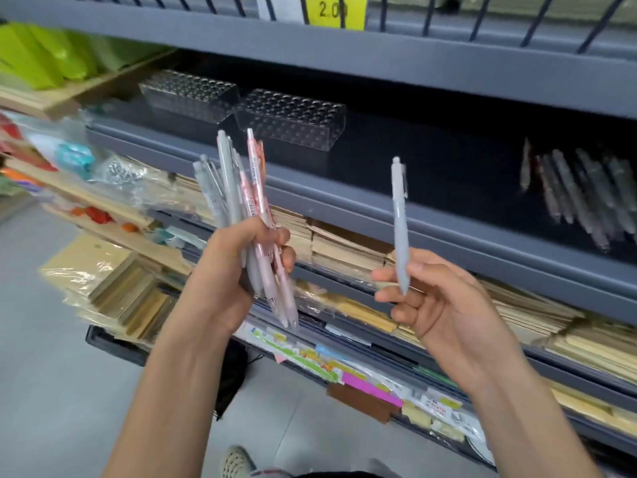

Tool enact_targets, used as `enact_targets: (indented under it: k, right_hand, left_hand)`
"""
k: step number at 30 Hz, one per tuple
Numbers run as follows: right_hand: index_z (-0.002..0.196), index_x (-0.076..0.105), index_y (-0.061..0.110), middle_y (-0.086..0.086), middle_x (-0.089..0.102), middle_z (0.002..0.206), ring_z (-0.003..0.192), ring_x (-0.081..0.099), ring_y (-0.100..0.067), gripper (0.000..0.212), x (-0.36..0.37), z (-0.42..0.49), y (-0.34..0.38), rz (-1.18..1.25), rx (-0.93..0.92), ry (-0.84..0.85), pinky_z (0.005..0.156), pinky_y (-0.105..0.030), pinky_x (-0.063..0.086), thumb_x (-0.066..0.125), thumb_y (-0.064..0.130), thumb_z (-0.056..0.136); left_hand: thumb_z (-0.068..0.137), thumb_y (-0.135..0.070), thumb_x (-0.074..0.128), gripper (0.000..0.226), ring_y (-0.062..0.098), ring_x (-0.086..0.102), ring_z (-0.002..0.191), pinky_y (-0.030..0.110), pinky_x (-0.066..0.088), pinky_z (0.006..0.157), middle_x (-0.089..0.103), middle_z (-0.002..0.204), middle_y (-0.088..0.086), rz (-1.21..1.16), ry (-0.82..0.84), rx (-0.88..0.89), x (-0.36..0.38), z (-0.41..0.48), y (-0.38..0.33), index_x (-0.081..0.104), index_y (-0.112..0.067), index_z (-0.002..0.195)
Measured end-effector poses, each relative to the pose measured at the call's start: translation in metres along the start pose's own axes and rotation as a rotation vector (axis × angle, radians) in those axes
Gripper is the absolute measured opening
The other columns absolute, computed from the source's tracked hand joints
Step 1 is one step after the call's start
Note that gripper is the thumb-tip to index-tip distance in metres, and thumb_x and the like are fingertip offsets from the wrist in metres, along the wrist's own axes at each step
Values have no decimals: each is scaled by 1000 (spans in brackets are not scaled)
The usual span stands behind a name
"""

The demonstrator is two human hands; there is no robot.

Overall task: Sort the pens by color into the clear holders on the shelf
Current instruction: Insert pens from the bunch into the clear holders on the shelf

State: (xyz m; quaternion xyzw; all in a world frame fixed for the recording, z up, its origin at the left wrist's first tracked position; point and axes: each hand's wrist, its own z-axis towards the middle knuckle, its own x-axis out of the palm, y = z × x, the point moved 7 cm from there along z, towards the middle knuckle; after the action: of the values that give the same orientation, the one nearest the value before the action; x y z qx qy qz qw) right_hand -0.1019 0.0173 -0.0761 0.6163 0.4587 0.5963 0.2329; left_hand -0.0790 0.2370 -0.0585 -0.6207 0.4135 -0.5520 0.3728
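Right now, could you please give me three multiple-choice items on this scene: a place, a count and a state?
1. Where do the loose pens lie?
A. on the floor
B. on the dark shelf, right of the clear holders
C. inside a holder
2. How many clear holders are on that shelf?
A. two
B. four
C. none
3. What is the right hand doing?
A. hanging idle
B. pinching one grey pen
C. pressing the shelf
Key: 1 B, they lie flat at the shelf's right end; 2 A, two stand side by side; 3 B, it pinches that pen's lower end, while the left hand grips the pen bundle.
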Motion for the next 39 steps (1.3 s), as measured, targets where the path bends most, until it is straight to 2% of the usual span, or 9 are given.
enact_targets:
  k: [4, 8, 12, 16, 22, 25, 29, 33, 39]
  right_hand:
    - [101, 71, 13, -22, 71, 101, 77, 73, -28, 19, 50, 24, -27, -48, -16, 38, 55, -24, 56, 64, 14, 84]
    - [119, 66, 19, -21, 71, 106, 84, 72, -31, 36, 103, 50, -51, -138, -62, 56, 60, -25, 58, 67, 17, 82]
    - [103, 73, 20, -14, 73, 104, 90, 71, -26, 24, 148, 77, -67, -230, -163, -28, 64, -24, 57, 67, 24, 80]
    - [99, 74, 19, -9, 74, 102, 94, 71, -23, 23, 187, 110, -86, -283, -212, -95, 67, -24, 57, 71, 28, 78]
    - [111, 55, 18, -9, 75, 94, 86, 72, -25, 28, 221, 163, -88, -391, -288, -237, 68, -28, 57, 67, 5, 88]
    - [106, 56, 18, -3, 76, 93, 85, 73, -20, 15, 235, 190, -78, -479, -354, -258, 70, -26, 57, 61, 11, 94]
    - [105, 63, 19, 1, 76, 91, 86, 73, -16, 11, 255, 227, -63, -587, -461, -240, 70, -23, 58, 54, 18, 98]
    - [93, 69, 23, 5, 75, 84, 78, 73, -13, 10, 263, 274, -47, -605, -516, -321, 71, -25, 59, 62, 17, 90]
    - [96, 54, 22, 11, 72, 72, 72, 73, -10, 18, 285, 347, -28, -596, -686, -328, 72, -27, 59, 61, 6, 91]
  left_hand:
    - [68, -2, 54, 22, 19, 51, 54, 26, 45, 53, 54, 66, 1, -5, -29, 3, -57, -1, -23, 50, -14, 86]
    - [66, -4, 56, 16, 19, 53, 53, 26, 45, 54, 54, 65, 2, 24, -63, -6, -121, 5, -50, 59, -17, 75]
    - [64, -9, 59, 21, 19, 52, 56, 31, 39, 60, 53, 67, 2, 106, -67, -25, -175, 15, -74, 68, -27, 58]
    - [63, -9, 58, 17, 20, 52, 54, 31, 43, 59, 52, 69, 5, 103, -57, -45, -223, 35, -90, 54, -12, 80]
    - [64, -8, 61, 22, 19, 55, 53, 30, 49, 51, 56, 66, 4, 57, 10, -73, -260, 72, -107, 53, -9, 84]
    - [66, -10, 62, 9, 18, 55, 54, 28, 49, 50, 57, 64, 4, 20, 54, -87, -268, 96, -114, 66, -15, 73]
    - [68, -11, 58, 24, 18, 52, 54, 27, 46, 56, 53, 62, 1, 20, 69, -64, -276, 129, -124, 68, -26, 52]
    - [66, -8, 59, 7, 19, 53, 55, 27, 47, 55, 51, 66, 4, 30, 35, -71, -290, 158, -133, 60, -15, 69]
    - [66, -9, 58, 24, 18, 53, 56, 26, 47, 58, 54, 67, 1, 22, -36, -70, -317, 192, -144, 51, -12, 89]
